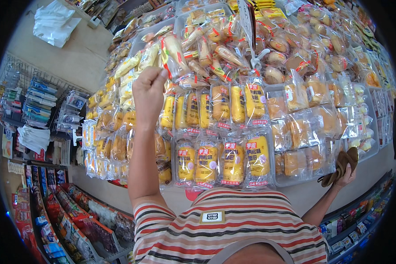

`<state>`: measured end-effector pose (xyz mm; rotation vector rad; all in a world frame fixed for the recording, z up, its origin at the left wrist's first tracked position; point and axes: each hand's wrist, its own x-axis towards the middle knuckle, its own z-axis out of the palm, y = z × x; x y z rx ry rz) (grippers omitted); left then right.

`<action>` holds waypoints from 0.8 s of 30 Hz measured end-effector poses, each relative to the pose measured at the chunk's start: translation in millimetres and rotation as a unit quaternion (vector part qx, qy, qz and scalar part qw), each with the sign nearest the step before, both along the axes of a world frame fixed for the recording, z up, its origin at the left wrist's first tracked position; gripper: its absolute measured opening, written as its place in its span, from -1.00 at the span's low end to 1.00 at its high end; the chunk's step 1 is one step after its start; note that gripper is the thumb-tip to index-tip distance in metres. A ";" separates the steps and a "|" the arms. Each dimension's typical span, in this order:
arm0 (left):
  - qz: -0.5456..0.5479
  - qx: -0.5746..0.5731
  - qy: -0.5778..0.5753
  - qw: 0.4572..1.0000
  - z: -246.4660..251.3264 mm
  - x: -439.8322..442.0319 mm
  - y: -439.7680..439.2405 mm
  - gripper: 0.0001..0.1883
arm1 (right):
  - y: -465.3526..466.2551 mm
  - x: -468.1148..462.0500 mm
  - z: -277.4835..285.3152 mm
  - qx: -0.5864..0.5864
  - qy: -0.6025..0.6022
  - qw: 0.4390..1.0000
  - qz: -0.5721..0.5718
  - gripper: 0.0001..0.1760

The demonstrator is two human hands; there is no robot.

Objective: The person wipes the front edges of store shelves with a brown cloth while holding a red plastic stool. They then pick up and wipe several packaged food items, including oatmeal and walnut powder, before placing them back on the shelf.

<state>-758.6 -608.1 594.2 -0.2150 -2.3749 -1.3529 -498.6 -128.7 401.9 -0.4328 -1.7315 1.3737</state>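
My left hand (149,92) is raised over the left half of the bread display, its fingers curled and the thumb pressed on the near edge of a clear-wrapped pale bread (176,54) with red and yellow printing. Below that forearm lie yellow-wrapped breads (184,161) in clear bags. Off to the right, my right hand (347,176) grips a folded brown cloth (341,165) by the front corner of a clear plastic tray (293,180). That tray bears bagged bread slices (297,132).
A sign on a white clip stand (259,59) rises among the breads. White plastic bags (54,23) lie at the upper left. Hanging goods (39,102) line the left side. Shelves of packaged snacks (85,217) stand at the lower left, with another shelf (353,227) at the lower right.
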 end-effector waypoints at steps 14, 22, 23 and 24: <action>-0.125 -0.166 0.099 0.973 2.9 49.8 7.2 -0.94 | -12.8 -7.5 12.4 -0.001 0.006 1.000 0.004 -0.67; 0.020 -0.258 0.114 0.959 -19.3 -3.4 -5.9 -0.96 | -11.2 -8.1 10.7 0.009 0.016 1.000 0.002 -0.68; 0.040 -0.262 0.105 0.959 -22.7 -13.0 -6.9 -0.94 | -11.8 -7.8 10.0 0.001 0.018 1.000 -0.004 -0.68; 0.052 -0.263 0.098 0.958 -26.7 -22.8 -6.6 -0.92 | -12.4 -7.3 9.2 -0.006 0.020 1.000 -0.012 -0.68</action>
